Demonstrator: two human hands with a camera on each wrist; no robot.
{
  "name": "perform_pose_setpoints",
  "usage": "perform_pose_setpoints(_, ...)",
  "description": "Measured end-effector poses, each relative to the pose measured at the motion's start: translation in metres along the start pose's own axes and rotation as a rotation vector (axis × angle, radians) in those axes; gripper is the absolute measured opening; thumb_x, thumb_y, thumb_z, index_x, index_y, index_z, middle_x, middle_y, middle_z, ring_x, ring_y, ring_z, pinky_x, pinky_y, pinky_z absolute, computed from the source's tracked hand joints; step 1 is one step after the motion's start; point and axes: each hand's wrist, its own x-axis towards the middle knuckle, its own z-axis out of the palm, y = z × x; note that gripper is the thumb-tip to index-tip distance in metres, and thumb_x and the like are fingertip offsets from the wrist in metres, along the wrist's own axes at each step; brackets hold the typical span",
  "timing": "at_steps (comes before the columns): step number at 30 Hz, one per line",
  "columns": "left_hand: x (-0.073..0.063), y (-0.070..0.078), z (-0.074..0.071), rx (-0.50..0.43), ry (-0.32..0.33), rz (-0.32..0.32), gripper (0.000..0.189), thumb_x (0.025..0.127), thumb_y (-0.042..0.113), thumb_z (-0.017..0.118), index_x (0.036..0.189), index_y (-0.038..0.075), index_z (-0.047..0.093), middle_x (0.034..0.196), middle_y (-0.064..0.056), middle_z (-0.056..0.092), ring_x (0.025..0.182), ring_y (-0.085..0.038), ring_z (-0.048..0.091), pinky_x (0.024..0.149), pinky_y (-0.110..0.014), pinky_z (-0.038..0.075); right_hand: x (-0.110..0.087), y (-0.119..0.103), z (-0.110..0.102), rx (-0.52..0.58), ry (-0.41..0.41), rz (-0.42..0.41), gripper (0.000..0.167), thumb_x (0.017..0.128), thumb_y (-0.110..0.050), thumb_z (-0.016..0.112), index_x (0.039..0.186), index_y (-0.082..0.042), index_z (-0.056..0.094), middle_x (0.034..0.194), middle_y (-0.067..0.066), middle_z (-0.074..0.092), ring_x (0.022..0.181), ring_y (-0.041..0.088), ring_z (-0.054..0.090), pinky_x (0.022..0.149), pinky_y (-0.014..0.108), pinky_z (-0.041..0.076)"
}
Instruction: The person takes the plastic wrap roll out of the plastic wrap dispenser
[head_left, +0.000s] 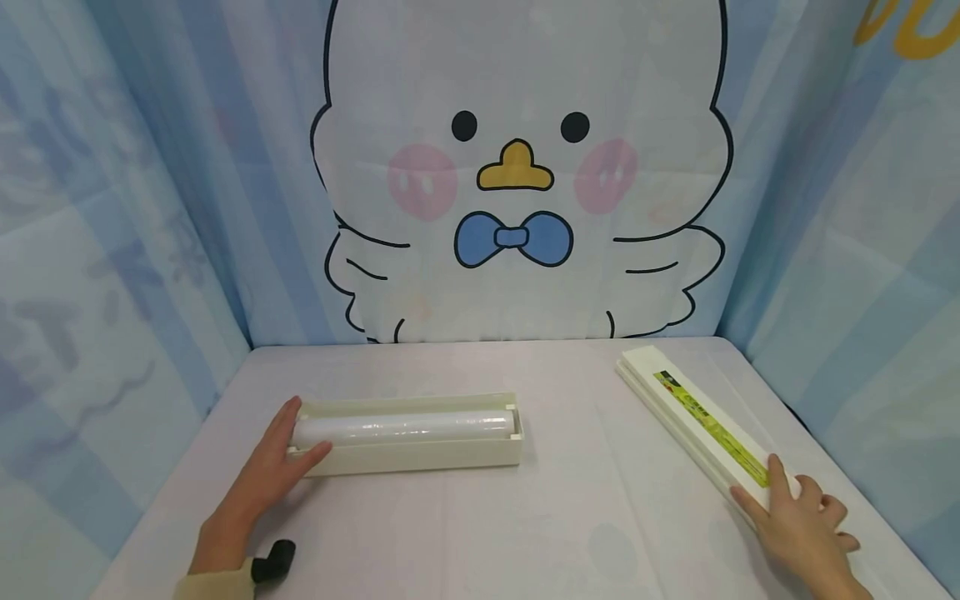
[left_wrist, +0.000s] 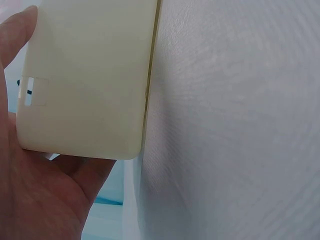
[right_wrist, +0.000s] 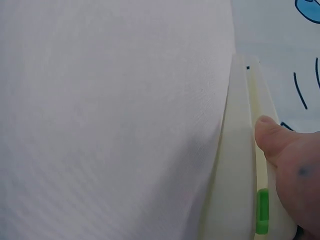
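Note:
An off-white cling film box (head_left: 412,456) lies lengthwise on the table, open at the top, with a clear roll of cling film (head_left: 405,426) inside. My left hand (head_left: 268,467) grips its left end, thumb on the front wall and fingers round the back. The left wrist view shows the box's wall (left_wrist: 90,90) close up, with a small slot near the thumb. On the right, a long white lid (head_left: 693,417) with a yellow-green label lies at a slant. My right hand (head_left: 802,525) holds its near end. A green slider (right_wrist: 262,211) sits in the lid's side groove.
A pale cloth covers the table (head_left: 555,517). Behind it hangs a curtain (head_left: 517,300) with a cartoon bird, and more blue curtains (head_left: 862,275) enclose both sides. A black piece (head_left: 274,562) is at the left sleeve.

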Motion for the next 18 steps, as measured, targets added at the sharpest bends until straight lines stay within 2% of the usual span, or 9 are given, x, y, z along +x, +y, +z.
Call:
perform_pose_setpoints(6, 0.0002, -0.0031, 0.001, -0.004, 0.007, 0.012, 0.107, 0.095, 0.054, 0.065, 0.16, -0.001, 0.0, 0.164, -0.029, 0.002, 0.148, -0.051, 0.007, 0.112, -0.07, 0.014, 0.0034, 0.0041, 0.0043, -0.001, -0.031, 0.022, 0.099, 0.097, -0.069, 0.044, 0.153, 0.003, 0.007, 0.131, 0.048, 0.009, 0.12, 0.074, 0.007, 0.089, 0.089, 0.012)
perform_pose_setpoints(14, -0.0007, -0.0027, 0.0001, -0.004, 0.007, 0.013, 0.106, 0.095, 0.053, 0.065, 0.16, -0.002, 0.001, 0.164, -0.03, 0.002, 0.147, -0.052, 0.007, 0.112, -0.07, 0.013, 0.0055, 0.0071, 0.0057, 0.014, -0.061, 0.011, 0.106, 0.094, -0.075, 0.043, 0.154, 0.003, 0.003, 0.129, 0.05, 0.008, 0.119, 0.075, 0.005, 0.087, 0.091, 0.01)
perform_pose_setpoints(18, -0.0002, -0.0017, -0.0012, -0.01, 0.005, 0.023, 0.106, 0.095, 0.052, 0.065, 0.16, -0.001, 0.0, 0.164, -0.03, 0.002, 0.147, -0.052, 0.008, 0.112, -0.071, 0.014, 0.0042, 0.0048, 0.0051, 0.024, -0.086, 0.032, 0.113, 0.091, -0.074, 0.05, 0.154, 0.003, -0.002, 0.127, 0.049, 0.007, 0.118, 0.074, 0.004, 0.087, 0.089, 0.009)
